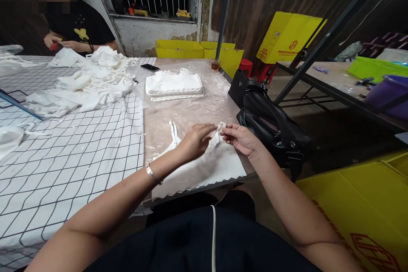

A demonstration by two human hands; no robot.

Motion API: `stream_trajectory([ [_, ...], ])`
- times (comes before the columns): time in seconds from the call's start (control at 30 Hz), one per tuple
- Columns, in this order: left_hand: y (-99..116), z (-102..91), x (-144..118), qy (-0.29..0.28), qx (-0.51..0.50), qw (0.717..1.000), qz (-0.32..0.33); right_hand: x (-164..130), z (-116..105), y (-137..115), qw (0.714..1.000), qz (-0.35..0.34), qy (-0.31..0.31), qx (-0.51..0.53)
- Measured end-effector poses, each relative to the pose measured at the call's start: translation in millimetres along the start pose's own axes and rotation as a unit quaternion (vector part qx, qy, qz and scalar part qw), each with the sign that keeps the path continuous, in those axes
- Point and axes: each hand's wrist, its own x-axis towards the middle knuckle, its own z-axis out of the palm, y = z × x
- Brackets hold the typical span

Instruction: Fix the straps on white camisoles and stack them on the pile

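Right hand pinches a thin white fabric strap.
Left hand extends beside it, grip unclear; keeping the wavy-edged white cloth garment flat should limit creases.

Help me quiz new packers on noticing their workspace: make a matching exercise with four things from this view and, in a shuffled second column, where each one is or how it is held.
Column 1
1. White camisole
2. Smartphone
3. Handbag
4. Purple tub

Column 2
A. Beside the lime-green bin
B. Just behind the left end of the folded white stack
C. Pinched at one strap by the right hand
D. Black, along the right side of the plastic-covered tabletop

Right pairs: 1-C, 2-B, 3-D, 4-A
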Motion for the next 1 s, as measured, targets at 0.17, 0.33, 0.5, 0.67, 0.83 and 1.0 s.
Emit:
stream_trajectory([
  [0.17, 8.1, 39.2, -73.7, -0.184, 0.146, 0.968, 0.091, 47.2, 4.7, -34.0, 0.998, -0.045, 0.039, -0.01],
  [0.33, 1.2, 65.0, -102.2, -0.238, 0.201, 0.944, 0.11, 95.0, 20.8, -66.0, 0.994, -0.059, 0.087, 0.011],
  [0.5, 3.2, 63.7, -99.2, -0.212, 0.18, 0.954, 0.114, 106.0, 23.8, -55.5, 0.991, -0.063, 0.111, 0.032],
  [0.67, 10.2, 50.8, -80.2, -0.116, 0.178, 0.976, -0.036, 87.2, 18.1, -19.3, 0.996, -0.044, 0.081, 0.015],
  [0.83, 4.7, 37.6, -66.0, -0.069, 0.232, 0.958, -0.155, 61.9, 14.3, 6.2, 0.998, 0.022, 0.053, -0.018],
  [1.0, 8.2, 37.1, -77.1, -0.091, 0.245, 0.957, -0.129, 46.0, 14.2, 18.6, 0.997, 0.068, 0.032, -0.03],
])
